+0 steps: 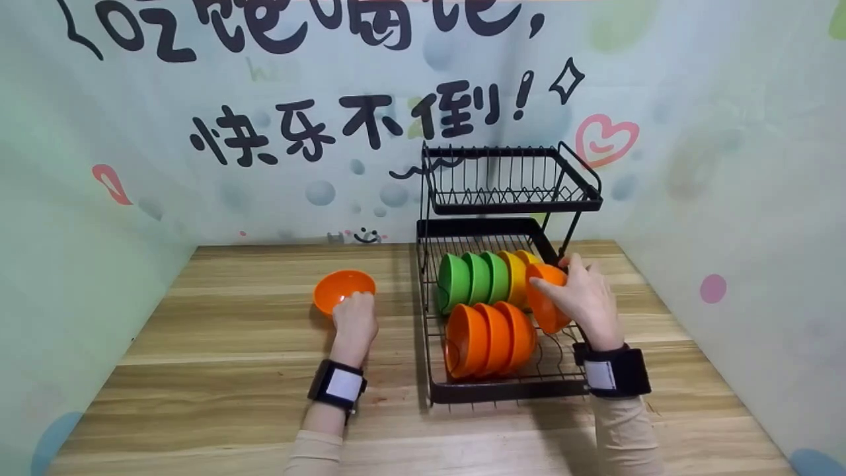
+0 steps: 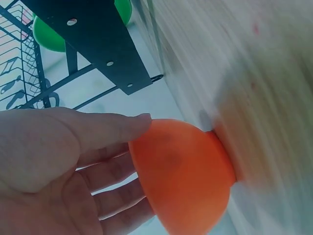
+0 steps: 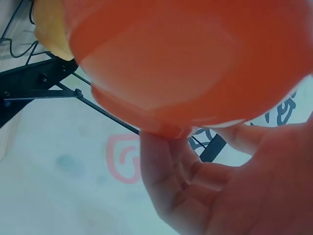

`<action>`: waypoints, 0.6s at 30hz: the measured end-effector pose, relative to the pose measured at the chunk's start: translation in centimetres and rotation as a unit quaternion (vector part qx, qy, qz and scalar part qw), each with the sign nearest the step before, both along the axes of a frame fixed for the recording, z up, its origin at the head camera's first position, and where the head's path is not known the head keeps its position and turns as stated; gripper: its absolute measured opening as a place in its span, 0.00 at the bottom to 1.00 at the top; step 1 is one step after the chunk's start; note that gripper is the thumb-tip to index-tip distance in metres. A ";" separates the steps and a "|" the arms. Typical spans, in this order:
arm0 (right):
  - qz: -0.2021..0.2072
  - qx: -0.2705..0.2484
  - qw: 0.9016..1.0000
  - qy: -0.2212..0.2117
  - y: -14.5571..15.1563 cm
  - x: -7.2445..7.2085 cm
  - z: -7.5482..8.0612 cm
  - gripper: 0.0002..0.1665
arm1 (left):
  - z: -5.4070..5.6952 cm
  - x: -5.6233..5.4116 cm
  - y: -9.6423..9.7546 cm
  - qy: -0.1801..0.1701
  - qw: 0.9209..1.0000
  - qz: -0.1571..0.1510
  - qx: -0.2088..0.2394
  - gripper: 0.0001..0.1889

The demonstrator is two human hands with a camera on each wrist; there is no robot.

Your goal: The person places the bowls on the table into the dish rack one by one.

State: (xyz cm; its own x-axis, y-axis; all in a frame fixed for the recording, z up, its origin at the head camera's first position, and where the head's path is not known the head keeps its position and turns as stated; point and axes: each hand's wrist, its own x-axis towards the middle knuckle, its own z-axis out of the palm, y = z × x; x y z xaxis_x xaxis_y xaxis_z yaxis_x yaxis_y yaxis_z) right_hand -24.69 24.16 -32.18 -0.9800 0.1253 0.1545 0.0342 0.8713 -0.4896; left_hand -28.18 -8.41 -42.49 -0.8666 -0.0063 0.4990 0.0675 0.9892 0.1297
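Observation:
On the table, left of the rack, an orange bowl (image 1: 336,288) stands upright. My left hand (image 1: 357,320) pinches its near rim, and in the left wrist view the thumb lies on the orange bowl's (image 2: 183,171) rim with the fingers on the other side. My right hand (image 1: 590,299) holds another orange bowl (image 1: 547,309) tipped on its side over the right part of the dish rack (image 1: 502,393). In the right wrist view my fingers grip that orange bowl (image 3: 195,63) around its edge. Left of it in the rack, several orange bowls (image 1: 466,340) stand on edge in a row.
Behind the orange row, green bowls (image 1: 453,281) and yellow bowls (image 1: 512,277) stand on edge in the lower tier. The black upper tier (image 1: 515,207) rises at the back. A printed cloth wall (image 1: 277,198) borders the wooden table (image 1: 218,357).

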 end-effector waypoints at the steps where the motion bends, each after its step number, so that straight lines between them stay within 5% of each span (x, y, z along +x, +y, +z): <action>1: 0.003 0.003 1.000 -0.004 0.0 0.0 0.0 0.41 | 0.0 0.0 0.0 -0.003 1.000 0.001 0.001 0.04; 18: 0.037 0.026 0.993 -0.105 0.1 0.1 -0.2 0.38 | 0.2 0.0 -0.2 -0.021 1.000 0.002 0.007 0.06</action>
